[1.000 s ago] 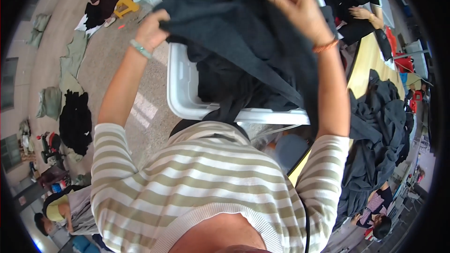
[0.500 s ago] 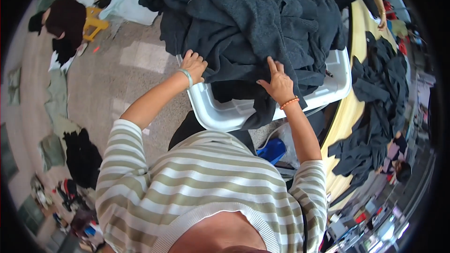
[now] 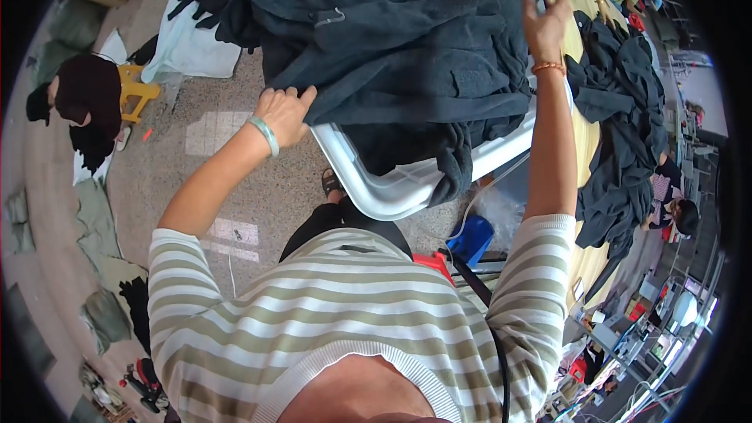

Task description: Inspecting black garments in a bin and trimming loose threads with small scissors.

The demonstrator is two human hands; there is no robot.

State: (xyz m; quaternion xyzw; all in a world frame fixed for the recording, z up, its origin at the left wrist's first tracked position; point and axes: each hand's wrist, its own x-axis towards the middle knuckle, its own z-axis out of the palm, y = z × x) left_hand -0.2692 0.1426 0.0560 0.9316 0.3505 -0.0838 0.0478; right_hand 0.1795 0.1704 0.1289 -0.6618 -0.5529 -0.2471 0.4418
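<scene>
Looking down from my head, a heap of dark charcoal fleece garments (image 3: 407, 55) fills the white plastic tub (image 3: 392, 192) ahead of me, soft and thickly rumpled. Its long axis runs from my near left up toward my far right, with one fold hanging over the tub's near rim. My left hand (image 3: 283, 113), a pale green bangle on its wrist, pinches the fleece's near edge, fingers closed on cloth. My right hand (image 3: 547, 22) rests at the pile's far right edge, fingers spread wide, holding nothing.
</scene>
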